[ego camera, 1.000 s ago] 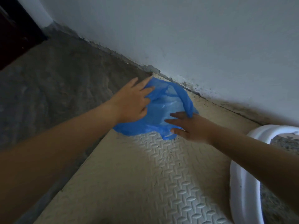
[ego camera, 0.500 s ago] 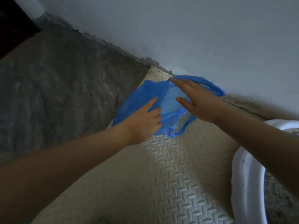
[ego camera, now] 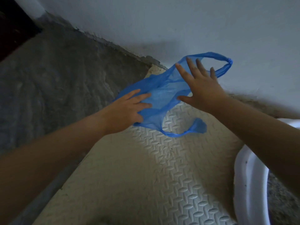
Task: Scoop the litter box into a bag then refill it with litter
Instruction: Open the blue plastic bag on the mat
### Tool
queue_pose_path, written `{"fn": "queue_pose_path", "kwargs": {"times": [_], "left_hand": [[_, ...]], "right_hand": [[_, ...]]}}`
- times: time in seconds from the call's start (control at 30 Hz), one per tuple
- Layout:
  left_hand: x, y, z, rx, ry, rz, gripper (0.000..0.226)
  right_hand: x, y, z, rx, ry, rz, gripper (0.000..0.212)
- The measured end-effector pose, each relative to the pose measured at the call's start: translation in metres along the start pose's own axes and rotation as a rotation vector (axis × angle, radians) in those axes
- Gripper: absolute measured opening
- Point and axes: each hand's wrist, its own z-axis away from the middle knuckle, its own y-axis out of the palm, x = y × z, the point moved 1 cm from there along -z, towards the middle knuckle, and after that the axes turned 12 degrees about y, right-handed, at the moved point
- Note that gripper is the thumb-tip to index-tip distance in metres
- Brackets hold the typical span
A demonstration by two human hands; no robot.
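Blue plastic bag point(ego camera: 164, 95), thin and half see-through, up off the foam mat point(ego camera: 146, 176), stretched between 2 bare hands near the foot of the wall point(ego camera: 178, 21).

Left hand point(ego camera: 128, 108) on the bag's left end, back of the hand to the camera, fingers straight and spread flat on the film, not curled. Palm side hidden, so no telling of any pinch from below.

Right hand point(ego camera: 203, 88) at the bag's upper right, fingers point(ego camera: 193, 70) fanned wide and straight, clamped on nothing. At least 2 fingertips dimmed blue behind the film, probably slipped inside the bag's mouth, though hard to make out in the blur. Thumb out to the left, touching the film's edge.

2 handle loops: upper handle point(ego camera: 227, 62) pulled out to the right in front of the wall, lower handle point(ego camera: 194, 129) dangling over the mat, touching neither hand.

Litter box point(ego camera: 250, 184) at the lower right, well apart from the bag. Only a curved stretch of white rim in view, the rest cut off by the frame edge and crossed by the right forearm. Grey litter point(ego camera: 285, 200) inside, blurred, grain hard to read.

Grey floor point(ego camera: 56, 78) left of the mat. Dark opening point(ego camera: 13, 25) clipped at the top left corner. Dim light throughout, far edges soft.
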Motion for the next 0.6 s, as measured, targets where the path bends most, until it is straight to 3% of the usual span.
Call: {"fn": "queue_pose_path", "kwargs": {"times": [0.2, 0.33, 0.47, 0.53, 0.6], "left_hand": [[-0.004, -0.016, 0.001, 0.024, -0.042, -0.01, 0.028], [-0.007, -0.016, -0.004, 0.07, -0.09, -0.055, 0.035], [-0.008, -0.02, -0.013, 0.072, -0.112, -0.064, 0.035], [-0.009, -0.024, -0.017, 0.071, -0.11, -0.064, 0.035], [-0.01, -0.028, -0.018, 0.083, -0.109, -0.066, 0.03]], "right_hand": [[0.002, -0.004, 0.002, 0.059, 0.135, -0.127, 0.089], [0.016, 0.001, 0.01, -0.048, 0.169, -0.109, 0.081], [0.037, 0.021, 0.032, -0.185, -0.01, -0.217, 0.06], [0.04, 0.034, 0.035, -0.12, -0.109, -0.168, 0.062], [0.038, 0.043, 0.034, 0.028, -0.129, -0.088, 0.078]]}}
